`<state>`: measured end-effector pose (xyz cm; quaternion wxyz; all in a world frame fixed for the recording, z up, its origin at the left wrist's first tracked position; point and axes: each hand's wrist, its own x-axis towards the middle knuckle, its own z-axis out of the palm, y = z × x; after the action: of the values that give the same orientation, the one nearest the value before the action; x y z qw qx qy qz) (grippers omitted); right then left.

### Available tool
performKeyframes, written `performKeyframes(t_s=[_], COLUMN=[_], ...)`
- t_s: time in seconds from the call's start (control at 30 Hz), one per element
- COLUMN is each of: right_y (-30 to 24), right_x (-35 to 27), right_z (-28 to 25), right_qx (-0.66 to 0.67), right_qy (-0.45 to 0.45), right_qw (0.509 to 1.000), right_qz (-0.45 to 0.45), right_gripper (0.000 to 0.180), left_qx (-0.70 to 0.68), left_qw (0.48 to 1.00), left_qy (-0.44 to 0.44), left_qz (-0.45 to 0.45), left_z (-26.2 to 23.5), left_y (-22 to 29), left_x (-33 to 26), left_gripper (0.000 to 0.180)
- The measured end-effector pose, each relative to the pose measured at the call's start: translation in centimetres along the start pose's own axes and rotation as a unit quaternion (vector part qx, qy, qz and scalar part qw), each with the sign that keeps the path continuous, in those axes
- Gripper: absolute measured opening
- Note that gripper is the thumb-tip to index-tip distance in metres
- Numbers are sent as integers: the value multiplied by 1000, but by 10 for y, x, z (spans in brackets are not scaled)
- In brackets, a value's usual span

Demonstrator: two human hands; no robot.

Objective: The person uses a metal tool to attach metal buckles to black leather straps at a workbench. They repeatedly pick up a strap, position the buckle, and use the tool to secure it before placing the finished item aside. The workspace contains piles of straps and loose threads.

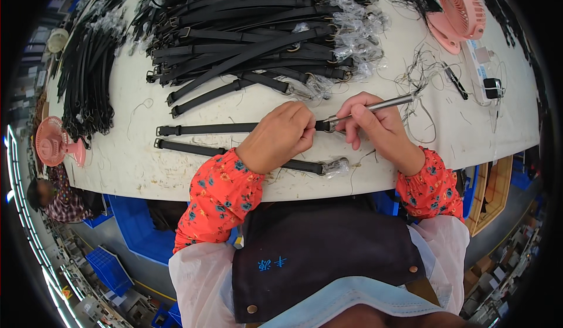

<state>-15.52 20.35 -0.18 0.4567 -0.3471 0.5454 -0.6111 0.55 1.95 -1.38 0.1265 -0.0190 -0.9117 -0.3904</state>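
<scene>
White table [135, 170], strap pile [246, 35] at 12 o'clock. Left hand [278, 137] pins strap [223, 128]; right hand [381, 128] grips metal tool [375, 105]. Tool tip hidden.

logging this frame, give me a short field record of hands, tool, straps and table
left hand: pressing down on a black strap near its end
right hand: holding a slim metal tool, tip at the strap end
second strap: lies nearer the person, apart from both hands
strap pile: far side of the table
table: white, loose threads
pink fan: far right
</scene>
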Motion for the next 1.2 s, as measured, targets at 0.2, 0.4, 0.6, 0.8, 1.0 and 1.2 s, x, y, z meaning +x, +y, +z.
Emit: performKeyframes(t_s=[0.2, 0.4, 0.6, 0.8, 1.0, 1.2], right_y=[-1, -1, -2, -1, -1, -2], right_x=[0, 1, 1, 2, 2, 1], right_z=[1, -1, 1, 0, -1, 1], right_qx=[-2, -37, -29, -28, -29, -28], right_qy=[3, -6, -1, 2, -2, 3], right_qw=[1000, 999, 999, 1000, 999, 999], right_qz=[7, 9, 20, 12, 18, 41], right_gripper=[32, 35, 38, 38, 37, 36], left_qx=[1, -28, -125, -151, -38, 42], left_qw=[1000, 999, 984, 982, 996, 998], left_qy=[-9, -23, -23, 11, 20, 11], left_qz=[1, -5, -125, -116, -82, -46], left_z=[-2, -6, -6, -13, -2, 3], left_y=[-2, -5, -6, -3, 14, 17], left_x=[2, 8, 2, -8, -10, -3], left_gripper=[17, 16, 16, 23, 23, 16])
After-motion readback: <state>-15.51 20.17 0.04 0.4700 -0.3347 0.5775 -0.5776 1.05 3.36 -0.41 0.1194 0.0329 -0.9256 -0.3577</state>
